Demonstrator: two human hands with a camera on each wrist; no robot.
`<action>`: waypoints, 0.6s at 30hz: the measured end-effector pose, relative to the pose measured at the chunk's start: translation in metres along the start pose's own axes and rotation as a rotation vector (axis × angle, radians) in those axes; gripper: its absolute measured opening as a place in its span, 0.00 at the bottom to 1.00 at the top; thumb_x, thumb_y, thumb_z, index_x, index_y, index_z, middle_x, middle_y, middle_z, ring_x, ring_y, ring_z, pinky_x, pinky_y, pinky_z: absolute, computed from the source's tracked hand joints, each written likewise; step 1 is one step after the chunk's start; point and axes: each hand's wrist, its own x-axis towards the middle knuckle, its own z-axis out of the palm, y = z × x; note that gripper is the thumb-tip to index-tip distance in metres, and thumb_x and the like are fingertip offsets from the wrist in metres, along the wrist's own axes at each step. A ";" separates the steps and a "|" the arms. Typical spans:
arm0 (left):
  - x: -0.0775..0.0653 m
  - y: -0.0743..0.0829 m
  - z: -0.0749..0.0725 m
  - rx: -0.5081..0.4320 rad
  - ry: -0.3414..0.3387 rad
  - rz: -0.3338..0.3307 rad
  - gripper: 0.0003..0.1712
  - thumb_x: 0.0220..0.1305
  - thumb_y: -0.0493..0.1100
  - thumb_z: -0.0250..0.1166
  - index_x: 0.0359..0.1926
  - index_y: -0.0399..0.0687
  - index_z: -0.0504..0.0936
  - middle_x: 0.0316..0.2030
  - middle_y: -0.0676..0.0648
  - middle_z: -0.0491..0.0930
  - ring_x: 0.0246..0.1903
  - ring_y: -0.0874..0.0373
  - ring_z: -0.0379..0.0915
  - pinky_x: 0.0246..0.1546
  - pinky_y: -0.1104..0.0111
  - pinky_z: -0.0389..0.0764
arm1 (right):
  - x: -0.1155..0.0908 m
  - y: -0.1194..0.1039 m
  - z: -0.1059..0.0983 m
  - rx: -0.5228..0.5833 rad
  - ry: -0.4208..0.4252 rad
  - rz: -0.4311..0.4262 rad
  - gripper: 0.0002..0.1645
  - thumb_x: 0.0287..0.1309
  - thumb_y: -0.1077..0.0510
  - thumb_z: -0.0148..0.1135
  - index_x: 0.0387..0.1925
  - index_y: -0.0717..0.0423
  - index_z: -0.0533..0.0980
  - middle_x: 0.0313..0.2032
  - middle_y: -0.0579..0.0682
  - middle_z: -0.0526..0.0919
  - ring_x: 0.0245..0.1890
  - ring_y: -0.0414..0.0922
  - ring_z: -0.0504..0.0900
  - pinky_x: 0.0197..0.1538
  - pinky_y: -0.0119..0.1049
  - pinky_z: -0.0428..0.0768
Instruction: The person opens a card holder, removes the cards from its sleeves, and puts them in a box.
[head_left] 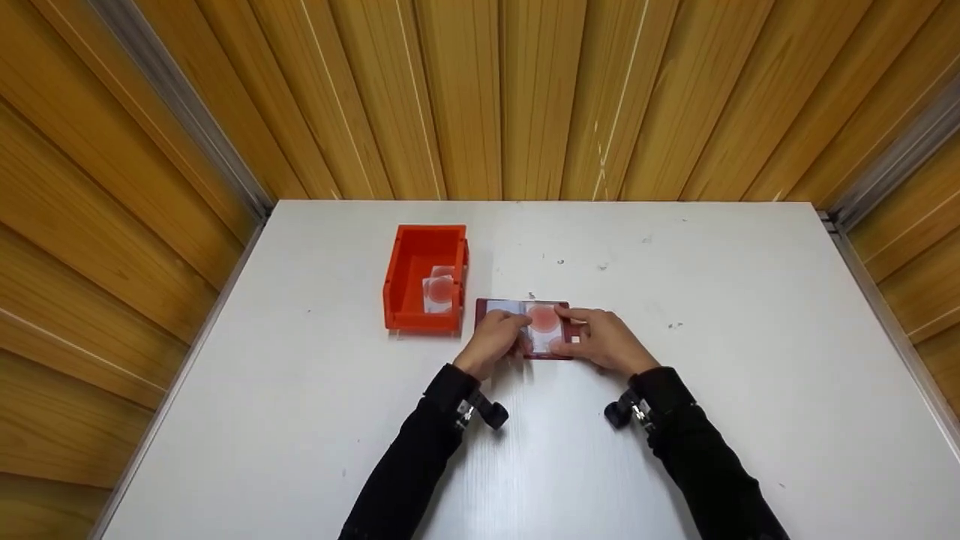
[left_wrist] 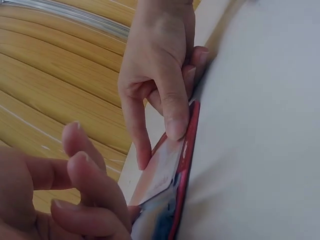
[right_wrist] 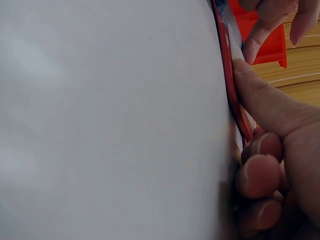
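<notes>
A dark red card holder [head_left: 546, 357] with clear sleeves lies unfolded on the white table. Over its right half sits a pale card with a red circle [head_left: 544, 319]. My right hand [head_left: 606, 341] grips this card by opposite edges, thumb on the near edge and index finger on the far one, as the left wrist view shows. From the left, my left hand [head_left: 495, 337] reaches over the holder, a fingertip touching near the card's left end. Its other fingers [left_wrist: 95, 175] are loosely bent and hold nothing in the left wrist view.
An orange-red bin [head_left: 424, 322] stands just left of the holder, with a few similar cards [head_left: 438, 294] inside against its right wall. Wood-patterned panels [head_left: 525, 97] rise behind the white table [head_left: 712, 277]. Both wrists carry small black cameras.
</notes>
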 end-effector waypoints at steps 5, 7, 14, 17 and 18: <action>0.000 -0.001 0.001 0.012 0.004 -0.010 0.19 0.73 0.42 0.56 0.27 0.33 0.79 0.10 0.54 0.71 0.12 0.64 0.64 0.17 0.72 0.63 | 0.000 0.000 -0.001 -0.010 -0.001 -0.008 0.45 0.55 0.45 0.79 0.72 0.48 0.72 0.20 0.42 0.71 0.18 0.39 0.70 0.25 0.33 0.69; 0.000 -0.002 0.001 0.083 0.002 0.024 0.21 0.73 0.42 0.55 0.21 0.39 0.76 0.09 0.54 0.69 0.12 0.64 0.62 0.17 0.73 0.62 | 0.000 -0.001 -0.001 0.000 -0.003 0.000 0.45 0.55 0.45 0.79 0.72 0.48 0.72 0.20 0.43 0.71 0.18 0.39 0.70 0.24 0.33 0.70; 0.002 0.000 0.002 0.506 0.056 0.069 0.28 0.75 0.46 0.56 0.13 0.52 0.70 0.06 0.55 0.66 0.09 0.61 0.62 0.15 0.70 0.61 | -0.001 0.000 -0.002 0.024 -0.007 -0.004 0.45 0.54 0.46 0.79 0.72 0.47 0.73 0.19 0.43 0.72 0.15 0.39 0.70 0.20 0.31 0.68; 0.002 0.000 0.001 0.628 0.080 0.065 0.26 0.75 0.50 0.57 0.16 0.52 0.72 0.08 0.55 0.67 0.10 0.61 0.64 0.15 0.69 0.62 | -0.001 0.000 -0.002 0.018 -0.005 -0.016 0.45 0.54 0.46 0.80 0.72 0.48 0.73 0.19 0.43 0.71 0.16 0.39 0.69 0.21 0.31 0.68; 0.002 -0.001 0.000 0.639 0.079 0.072 0.25 0.75 0.50 0.58 0.17 0.51 0.74 0.09 0.56 0.67 0.10 0.61 0.64 0.15 0.69 0.63 | -0.001 0.000 -0.002 0.016 -0.007 -0.018 0.45 0.54 0.46 0.80 0.72 0.47 0.73 0.19 0.43 0.71 0.16 0.38 0.69 0.21 0.31 0.68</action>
